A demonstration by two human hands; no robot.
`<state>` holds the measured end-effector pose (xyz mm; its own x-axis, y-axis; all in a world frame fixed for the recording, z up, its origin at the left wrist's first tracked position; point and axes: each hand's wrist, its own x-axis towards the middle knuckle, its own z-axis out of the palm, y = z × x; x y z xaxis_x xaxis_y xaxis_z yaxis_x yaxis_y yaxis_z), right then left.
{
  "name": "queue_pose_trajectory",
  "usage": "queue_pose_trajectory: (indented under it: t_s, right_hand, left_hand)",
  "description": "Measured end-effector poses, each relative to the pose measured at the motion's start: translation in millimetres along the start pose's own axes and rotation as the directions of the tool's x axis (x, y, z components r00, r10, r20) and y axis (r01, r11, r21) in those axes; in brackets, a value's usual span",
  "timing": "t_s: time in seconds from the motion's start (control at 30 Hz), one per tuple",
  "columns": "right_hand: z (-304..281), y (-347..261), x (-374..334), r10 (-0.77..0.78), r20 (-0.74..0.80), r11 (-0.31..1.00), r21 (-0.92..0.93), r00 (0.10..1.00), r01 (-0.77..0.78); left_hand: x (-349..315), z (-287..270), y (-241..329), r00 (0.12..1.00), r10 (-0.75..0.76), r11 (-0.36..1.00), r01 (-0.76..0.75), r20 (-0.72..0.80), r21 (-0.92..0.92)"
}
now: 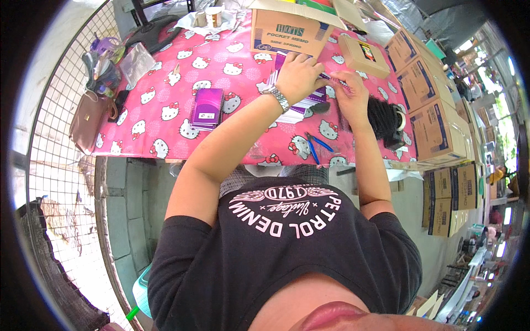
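My left hand (300, 76), with a metal watch on the wrist, is closed on a purple memo pad (280, 59) above the table. Beside it, the fingers of my right hand (351, 95) are pinched together at the pad's right edge; whatever sits between their tips is too small to make out. Under my hands lie more purple-and-white pads (298, 112), partly covered by them. A neat stack of purple memo pads (207, 108) stands to the left. Blue-handled pliers (318, 145) lie near the front edge. Black spiral coils (382, 117) are heaped right of my right forearm.
A pink patterned cloth (165, 135) covers the table. An open carton (290, 33) stands at the back, with a flat brown box (364, 56) beside it. A tape dispenser (395, 138) sits near the coils. Cartons (436, 129) line the right side; a brown bag (91, 118) is at left.
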<state>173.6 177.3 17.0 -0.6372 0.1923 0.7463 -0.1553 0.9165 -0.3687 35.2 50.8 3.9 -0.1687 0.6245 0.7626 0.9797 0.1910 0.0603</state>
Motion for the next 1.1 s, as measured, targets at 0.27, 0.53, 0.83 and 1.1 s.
queue_pose_trajectory:
  t_s: [0.27, 0.53, 0.83, 1.1]
  right_hand:
    - [-4.5, -2.8, 4.5, 0.125, 0.062, 0.979, 0.157, 0.99, -0.133]
    - [-1.4, 1.0, 7.4, 0.101, 0.073, 0.988, 0.108, 0.992, -0.108]
    - [-23.3, -1.5, 4.1, 0.35, 0.443, 0.804, 0.311, 0.825, -0.508]
    - [-39.2, -20.6, 25.3, 0.473, 0.47, 0.812, 0.096, 0.745, -0.576]
  left_hand:
    - [-2.7, 2.5, -5.2, 1.0, 0.0, 0.999, 0.001, 0.011, -0.048]
    - [2.9, 3.6, -5.6, 1.0, 0.008, 1.0, -0.007, 0.026, -0.017]
    - [3.8, -10.2, 4.6, 0.981, -0.032, 0.999, 0.03, 0.193, 0.009]
    - [1.9, -20.8, 5.3, 0.962, -0.014, 0.999, 0.002, 0.273, 0.043]
